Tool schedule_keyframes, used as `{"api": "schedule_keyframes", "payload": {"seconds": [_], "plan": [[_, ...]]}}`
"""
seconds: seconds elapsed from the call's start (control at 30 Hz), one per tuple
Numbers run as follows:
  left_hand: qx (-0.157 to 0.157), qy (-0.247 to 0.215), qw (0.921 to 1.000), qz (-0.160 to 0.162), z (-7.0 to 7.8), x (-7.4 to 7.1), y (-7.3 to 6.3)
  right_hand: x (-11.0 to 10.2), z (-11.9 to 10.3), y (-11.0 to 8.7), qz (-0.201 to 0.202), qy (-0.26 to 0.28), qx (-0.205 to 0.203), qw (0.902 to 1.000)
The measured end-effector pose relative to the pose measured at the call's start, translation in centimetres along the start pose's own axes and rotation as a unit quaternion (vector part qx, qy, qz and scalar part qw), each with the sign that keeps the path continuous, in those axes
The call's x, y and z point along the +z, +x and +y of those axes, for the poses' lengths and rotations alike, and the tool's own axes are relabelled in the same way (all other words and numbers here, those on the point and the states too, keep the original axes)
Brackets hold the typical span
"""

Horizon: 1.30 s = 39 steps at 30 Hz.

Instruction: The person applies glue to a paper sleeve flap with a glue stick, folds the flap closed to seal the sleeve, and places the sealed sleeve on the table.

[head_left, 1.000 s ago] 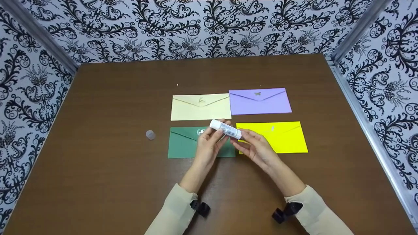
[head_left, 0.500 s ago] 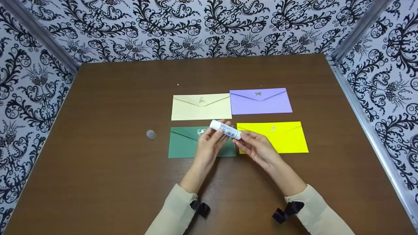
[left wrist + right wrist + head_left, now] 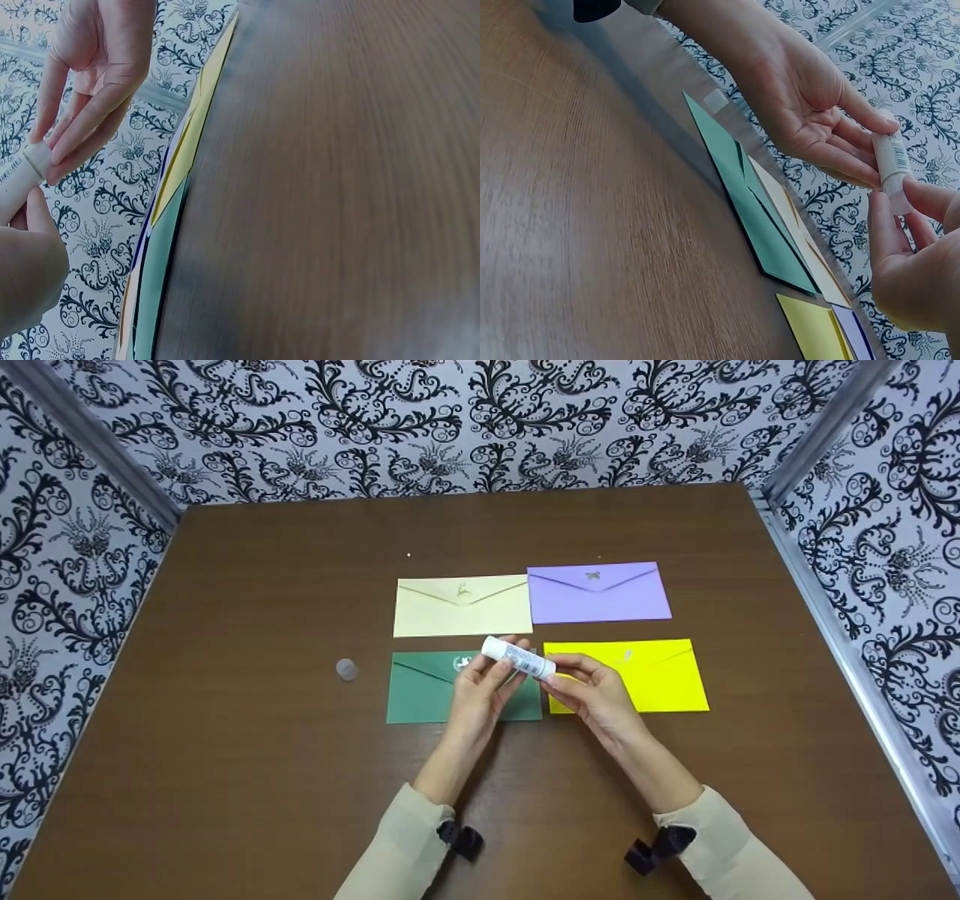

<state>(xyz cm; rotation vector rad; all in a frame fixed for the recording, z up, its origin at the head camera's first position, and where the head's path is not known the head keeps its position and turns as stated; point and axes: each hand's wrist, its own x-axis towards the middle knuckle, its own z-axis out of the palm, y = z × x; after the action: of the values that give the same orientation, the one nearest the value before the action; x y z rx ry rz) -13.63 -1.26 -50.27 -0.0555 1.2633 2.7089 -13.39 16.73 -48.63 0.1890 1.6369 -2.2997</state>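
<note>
A white glue stick (image 3: 519,657) with printed text is held tilted above the envelopes in the head view. My left hand (image 3: 478,694) grips its barrel between thumb and fingers. At the tube's lower right end, the thumb and fingers of my right hand (image 3: 600,697) pinch the base, which looks translucent in the right wrist view (image 3: 900,202). A pale cap (image 3: 346,669) stands apart on the table at left. Beneath the hands lie a green envelope (image 3: 420,690) and a yellow envelope (image 3: 652,679), both partly covered.
Behind them, a cream envelope (image 3: 463,615) and a purple envelope (image 3: 600,600) lie side by side, edges meeting. The brown table (image 3: 225,780) is bounded by patterned walls (image 3: 480,427) at back and sides. Tiny white specks dot its far part.
My right hand's fingers shift around the tube's base, the thumb moving lower and the index finger higher. My left hand and the glue stick stay almost still.
</note>
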Motion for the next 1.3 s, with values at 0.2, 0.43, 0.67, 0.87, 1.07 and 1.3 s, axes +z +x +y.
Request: {"api": "schedule_keyframes", "payload": {"seconds": [0.2,0.43,0.67,0.87,1.07,1.3], "plan": [[-0.005,0.004,1.0000,0.005,0.07,0.07,0.00,0.13,0.31,0.13,0.023,-0.025,-0.021,0.9992],[0.000,0.006,1.0000,-0.002,0.09,-0.04,-0.09,0.11,0.10,-0.10,-0.004,-0.021,-0.011,0.9997],[-0.004,0.006,1.0000,-0.001,0.05,-0.23,-0.14,-0.15,-0.20,-0.15,-0.083,0.016,0.060,0.9947],[-0.003,0.010,0.9999,-0.008,0.08,-0.23,-0.24,-0.38,-0.24,0.06,-0.098,0.045,0.080,0.9909],[-0.004,0.008,0.9999,-0.008,0.11,-0.18,-0.26,-0.26,-0.30,0.16,-0.067,0.058,0.077,0.9931],[0.002,0.004,0.9999,-0.011,0.05,-0.24,-0.25,-0.13,-0.21,-0.07,-0.049,0.032,0.042,0.9974]]}}
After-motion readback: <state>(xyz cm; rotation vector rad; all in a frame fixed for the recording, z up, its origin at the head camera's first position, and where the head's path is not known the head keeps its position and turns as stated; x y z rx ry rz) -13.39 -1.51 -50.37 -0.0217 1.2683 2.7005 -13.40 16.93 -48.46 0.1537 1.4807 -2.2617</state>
